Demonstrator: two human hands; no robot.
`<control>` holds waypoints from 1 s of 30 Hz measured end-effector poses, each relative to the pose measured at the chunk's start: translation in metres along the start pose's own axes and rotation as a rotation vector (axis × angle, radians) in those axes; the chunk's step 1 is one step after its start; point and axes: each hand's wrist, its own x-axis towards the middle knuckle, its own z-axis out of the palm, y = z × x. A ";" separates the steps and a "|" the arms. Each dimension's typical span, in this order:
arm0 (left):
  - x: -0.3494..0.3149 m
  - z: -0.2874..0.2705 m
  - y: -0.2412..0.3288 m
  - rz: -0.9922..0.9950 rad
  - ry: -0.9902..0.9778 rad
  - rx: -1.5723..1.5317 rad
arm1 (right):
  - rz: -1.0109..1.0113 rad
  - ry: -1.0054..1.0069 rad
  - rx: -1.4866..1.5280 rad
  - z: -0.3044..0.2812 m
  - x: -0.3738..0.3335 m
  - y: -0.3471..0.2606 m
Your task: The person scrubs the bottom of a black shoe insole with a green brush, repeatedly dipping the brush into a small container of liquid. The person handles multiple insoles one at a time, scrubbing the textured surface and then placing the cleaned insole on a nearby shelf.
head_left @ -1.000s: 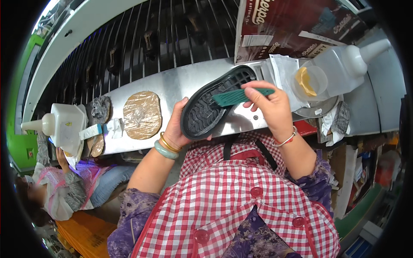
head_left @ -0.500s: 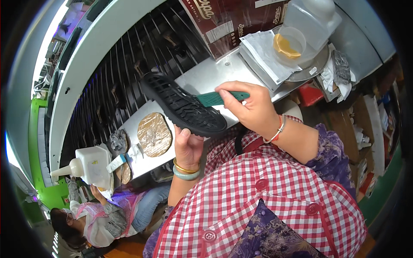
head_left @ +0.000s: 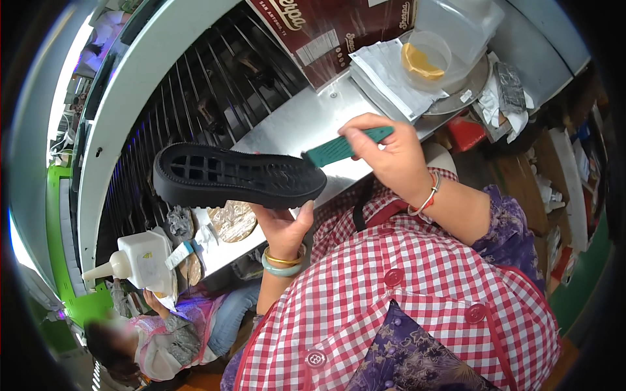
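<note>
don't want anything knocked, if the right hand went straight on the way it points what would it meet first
Likely the sole, whose rim appears at the tip of the green tool in the right hand; depth is unclear, so they may be touching.

Black shoe sole (head_left: 238, 174) is being held aloft, supported from beneath, lengthwise across the view. Inner face is being shown, framed by a raised rim; thick sidewall is being turned toward the lower edge. Left end is being divided by ribs into open cells, right end being covered by closer ridges. Flat green brush (head_left: 334, 152) is being held slantwise, dark tip being pointed at the sole's right-end rim; contact is not being clearly shown.
</note>
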 end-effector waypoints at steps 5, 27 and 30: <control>0.005 -0.002 0.005 0.117 -0.200 0.283 | 0.181 0.079 0.023 -0.009 0.001 0.011; -0.044 -0.021 -0.011 -0.878 -0.117 -1.458 | 0.389 -0.669 0.036 0.028 0.039 -0.017; -0.046 -0.022 -0.012 -0.850 -0.056 -1.519 | 0.362 -0.737 0.053 0.043 0.030 -0.006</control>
